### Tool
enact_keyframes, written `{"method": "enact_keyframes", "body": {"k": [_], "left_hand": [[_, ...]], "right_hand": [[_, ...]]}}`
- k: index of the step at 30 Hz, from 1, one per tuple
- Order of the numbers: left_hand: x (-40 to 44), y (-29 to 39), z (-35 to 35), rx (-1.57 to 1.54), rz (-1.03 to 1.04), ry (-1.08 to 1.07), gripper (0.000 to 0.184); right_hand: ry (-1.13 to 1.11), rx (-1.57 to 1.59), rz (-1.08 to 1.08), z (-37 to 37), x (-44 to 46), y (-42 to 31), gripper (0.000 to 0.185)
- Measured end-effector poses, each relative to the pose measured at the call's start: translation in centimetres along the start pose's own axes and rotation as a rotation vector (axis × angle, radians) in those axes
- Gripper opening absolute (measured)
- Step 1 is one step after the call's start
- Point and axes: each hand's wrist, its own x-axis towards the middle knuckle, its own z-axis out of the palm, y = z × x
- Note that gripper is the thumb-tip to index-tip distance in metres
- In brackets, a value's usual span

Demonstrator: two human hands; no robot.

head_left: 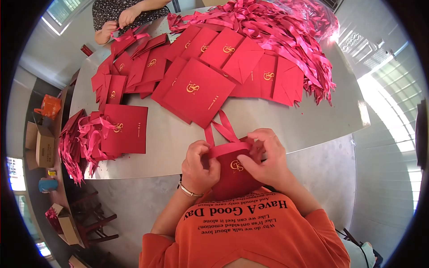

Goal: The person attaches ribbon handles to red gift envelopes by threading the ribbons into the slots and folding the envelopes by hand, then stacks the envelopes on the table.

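A red paper gift bag (232, 178) with a gold logo is upright against my orange shirt, just off the table's near edge. My left hand (199, 169) is curled closed on the left side of its top rim. My right hand (267, 156) grips the right side of the rim, thumb across the front and fingers bent at the edge. Between my hands, a pink ribbon (225, 129) loops up from the bag toward the table. What my fingertips pinch is partly hidden. Flat red bags (199, 94) with the same logo lie just beyond.
A large heap of pink ribbons (286, 38) covers the table's (165, 152) back right. Bags with ribbon handles (123, 129) are stacked at the left. Across the table, another person's hands (123, 22) hold a pink ribbon. A cardboard box (44, 145) and stools (96, 219) stand left.
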Motion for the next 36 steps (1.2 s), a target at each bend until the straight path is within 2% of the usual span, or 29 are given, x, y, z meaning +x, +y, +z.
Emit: {"method": "enact_keyframes", "body": {"k": [4, 6, 7, 8, 10, 14, 17, 18, 20, 22, 24, 26, 27, 29, 30, 32, 36], "left_hand": [[0.3, 0.6, -0.7, 0.06, 0.105, -0.057, 0.039], [0.4, 0.9, -0.7, 0.073, 0.12, -0.076, 0.038], [0.4, 1.1, -0.8, 0.086, 0.132, -0.095, 0.037], [0.5, 1.2, -0.8, 0.089, 0.136, -0.093, 0.037], [0.6, 1.5, -0.7, 0.07, 0.163, -0.1, 0.034], [0.2, 1.7, -1.0, 0.067, 0.121, -0.107, 0.031], [0.5, 1.7, -1.0, 0.049, 0.175, -0.131, 0.027], [0.5, 1.6, -0.9, 0.046, 0.186, -0.117, 0.027], [0.5, 1.6, -0.6, 0.036, 0.203, -0.109, 0.028], [0.3, 1.6, -0.6, -0.017, 0.1, -0.114, 0.026], [0.3, 1.2, -0.5, -0.024, 0.093, -0.107, 0.027], [0.4, 0.6, -0.3, -0.029, 0.078, -0.091, 0.028], [0.3, 0.3, -0.2, -0.064, 0.037, -0.108, 0.029], [0.1, 0.1, -0.3, -0.098, -0.005, -0.12, 0.031], [0.0, 0.1, -0.3, -0.101, 0.003, -0.137, 0.031], [-0.2, 0.1, -0.2, -0.104, 0.005, -0.157, 0.031], [0.0, 0.2, -0.4, -0.133, 0.053, -0.15, 0.031]], "right_hand": [[-0.096, 0.196, -0.067, -1.0, 3.0, 1.0, 0.02], [-0.571, -0.023, -0.024, -0.7, 5.9, 1.6, 0.012], [-0.715, 0.041, 0.179, -0.6, 7.2, 0.9, 0.014], [-0.713, 0.042, 0.173, -0.3, 8.2, 0.9, 0.014], [-0.942, 0.096, 0.346, 0.3, 10.2, 0.9, 0.015], [-1.225, 0.002, 0.355, 1.5, 11.9, 0.1, 0.02], [-1.299, 0.024, 0.389, 2.5, 12.1, 0.5, 0.023], [-1.286, 0.025, 0.396, 2.8, 12.1, 0.5, 0.023], [-1.25, 0.066, 0.576, 3.1, 11.9, 0.4, 0.024], [-1.217, 0.105, 0.607, 3.1, 11.7, 0.6, 0.023], [-1.194, 0.142, 0.633, 3.7, 11.2, 1.2, 0.023], [-0.935, 0.003, 0.318, 4.9, 10.2, 3.0, 0.021], [-0.942, 0.0, 0.318, 5.3, 10.1, 3.6, 0.021], [-0.473, -0.024, 0.113, 5.9, 10.2, 4.8, 0.015], [-0.477, -0.025, 0.11, 6.1, 10.5, 5.1, 0.015], [-0.328, -0.081, -0.044, 6.4, 10.8, 5.7, 0.017], [-0.266, -0.001, -0.059, 6.9, 9.9, 5.5, 0.018]]}}
